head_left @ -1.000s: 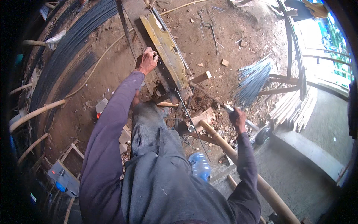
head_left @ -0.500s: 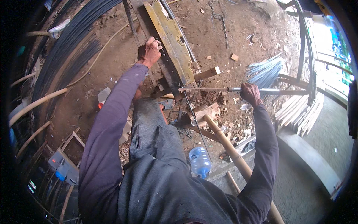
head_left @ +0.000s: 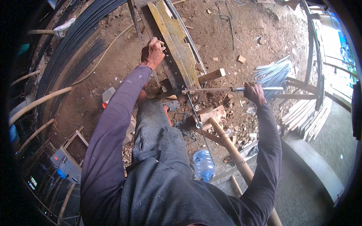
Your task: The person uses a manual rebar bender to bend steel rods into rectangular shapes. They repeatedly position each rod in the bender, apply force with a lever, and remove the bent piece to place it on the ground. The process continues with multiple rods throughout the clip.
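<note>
My left hand (head_left: 153, 52) is closed at the edge of a dark, studded plank (head_left: 171, 71); what its fingers grip is hidden beneath them. In my right hand (head_left: 255, 93) is the metal pipe handle of a long rebar bending wrench (head_left: 213, 90), held roughly level across the view. The wrench's forked head meets the plank's near end, close to a thin dark steel rod (head_left: 201, 128). That rod slants from there toward my lap. Beside the plank lies a yellow, worn metal piece (head_left: 175, 45), with a squared wooden block (head_left: 212, 75) at its near end.
A bundle of grey rods (head_left: 273, 75) and stacked wooden strips (head_left: 307, 116) lie to the right. Long dark bars (head_left: 71, 49) fill the far left. Near my legs are a bamboo pole (head_left: 232, 147) and a blue water jug (head_left: 203, 165). Wood chips litter the dirt.
The whole view has shifted slightly. My right hand and the wrench handle have swung a very little away from me; my left hand keeps its place on the plank.
</note>
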A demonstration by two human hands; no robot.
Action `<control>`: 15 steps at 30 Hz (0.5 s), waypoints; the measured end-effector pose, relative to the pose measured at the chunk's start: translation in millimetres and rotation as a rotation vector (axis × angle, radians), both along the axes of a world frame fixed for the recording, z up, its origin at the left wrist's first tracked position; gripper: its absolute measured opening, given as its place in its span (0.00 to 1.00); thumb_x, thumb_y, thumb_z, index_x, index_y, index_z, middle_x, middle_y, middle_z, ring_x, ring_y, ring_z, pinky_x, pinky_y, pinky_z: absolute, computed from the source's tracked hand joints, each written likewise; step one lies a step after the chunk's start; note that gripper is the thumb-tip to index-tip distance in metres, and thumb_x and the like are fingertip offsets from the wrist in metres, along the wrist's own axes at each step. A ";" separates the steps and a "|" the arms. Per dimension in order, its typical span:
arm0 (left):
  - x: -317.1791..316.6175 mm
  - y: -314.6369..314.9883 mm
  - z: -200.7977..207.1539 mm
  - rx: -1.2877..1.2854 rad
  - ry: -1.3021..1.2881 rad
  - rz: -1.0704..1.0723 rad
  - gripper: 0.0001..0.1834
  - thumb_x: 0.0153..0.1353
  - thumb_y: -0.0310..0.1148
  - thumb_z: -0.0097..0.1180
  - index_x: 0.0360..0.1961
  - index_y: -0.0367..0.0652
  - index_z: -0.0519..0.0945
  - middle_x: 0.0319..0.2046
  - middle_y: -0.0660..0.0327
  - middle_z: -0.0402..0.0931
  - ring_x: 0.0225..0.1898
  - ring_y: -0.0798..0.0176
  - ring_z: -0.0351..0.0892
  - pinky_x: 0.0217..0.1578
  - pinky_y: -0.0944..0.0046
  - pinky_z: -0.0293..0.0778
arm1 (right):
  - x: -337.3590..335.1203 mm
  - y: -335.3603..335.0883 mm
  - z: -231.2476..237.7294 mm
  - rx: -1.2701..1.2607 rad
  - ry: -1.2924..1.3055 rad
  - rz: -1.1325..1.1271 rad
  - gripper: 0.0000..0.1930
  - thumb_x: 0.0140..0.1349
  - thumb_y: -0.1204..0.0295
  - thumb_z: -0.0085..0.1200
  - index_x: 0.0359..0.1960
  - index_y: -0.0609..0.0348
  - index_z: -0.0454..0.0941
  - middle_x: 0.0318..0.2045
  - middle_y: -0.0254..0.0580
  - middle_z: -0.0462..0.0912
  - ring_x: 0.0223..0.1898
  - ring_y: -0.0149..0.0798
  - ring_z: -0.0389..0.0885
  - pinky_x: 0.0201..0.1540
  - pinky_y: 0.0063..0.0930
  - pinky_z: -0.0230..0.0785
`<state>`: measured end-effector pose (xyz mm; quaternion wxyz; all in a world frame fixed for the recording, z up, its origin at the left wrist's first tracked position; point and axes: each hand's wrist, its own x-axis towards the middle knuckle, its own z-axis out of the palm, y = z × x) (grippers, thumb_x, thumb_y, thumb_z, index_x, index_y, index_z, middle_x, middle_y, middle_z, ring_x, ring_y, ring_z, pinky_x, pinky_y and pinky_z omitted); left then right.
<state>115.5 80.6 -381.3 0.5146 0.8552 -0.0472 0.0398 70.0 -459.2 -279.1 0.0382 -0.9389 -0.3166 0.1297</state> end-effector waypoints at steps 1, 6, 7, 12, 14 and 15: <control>-0.5 1.3 -1.2 0.065 -0.036 -0.018 0.15 0.44 0.13 0.58 0.34 0.34 0.71 0.40 0.55 0.69 0.40 0.56 0.79 0.42 0.65 0.83 | 0.2 -0.6 -2.9 0.012 0.006 -0.003 0.06 0.48 0.74 0.58 0.24 0.56 0.72 0.21 0.47 0.78 0.23 0.54 0.80 0.27 0.46 0.72; -3.6 2.5 -12.1 0.115 -0.006 0.051 0.15 0.45 0.16 0.62 0.35 0.36 0.73 0.37 0.56 0.69 0.40 0.57 0.79 0.36 0.64 0.81 | -15.1 -7.1 -13.9 0.010 -0.007 -0.044 0.06 0.48 0.75 0.58 0.24 0.57 0.71 0.21 0.48 0.78 0.24 0.55 0.80 0.26 0.47 0.71; -3.2 2.2 -14.7 0.002 0.038 0.079 0.15 0.46 0.17 0.63 0.34 0.37 0.73 0.37 0.56 0.69 0.40 0.57 0.79 0.36 0.64 0.80 | -22.8 -8.4 -15.2 0.004 0.005 -0.066 0.06 0.48 0.75 0.58 0.24 0.57 0.71 0.21 0.48 0.78 0.23 0.56 0.80 0.26 0.47 0.71; 3.1 0.2 -12.6 -0.108 0.077 0.098 0.10 0.52 0.20 0.62 0.33 0.40 0.75 0.34 0.59 0.71 0.37 0.60 0.78 0.34 0.63 0.77 | -71.0 -9.4 -20.0 -0.011 -0.005 -0.192 0.04 0.50 0.73 0.57 0.25 0.54 0.75 0.23 0.46 0.80 0.24 0.54 0.81 0.27 0.46 0.73; 1.1 -2.8 -3.7 -0.353 0.208 0.138 0.05 0.60 0.22 0.58 0.31 0.43 0.76 0.34 0.66 0.74 0.35 0.68 0.78 0.35 0.67 0.75 | -83.9 -9.3 -22.3 0.049 -0.032 -0.179 0.03 0.51 0.73 0.57 0.25 0.53 0.74 0.23 0.46 0.80 0.25 0.54 0.81 0.27 0.46 0.72; 0.5 -1.9 2.0 0.018 0.065 0.097 0.03 0.58 0.22 0.60 0.31 0.42 0.78 0.35 0.61 0.76 0.35 0.61 0.80 0.37 0.63 0.76 | -86.5 -10.9 -22.4 0.072 -0.044 -0.186 0.03 0.51 0.73 0.56 0.25 0.53 0.74 0.23 0.46 0.80 0.24 0.54 0.81 0.27 0.47 0.72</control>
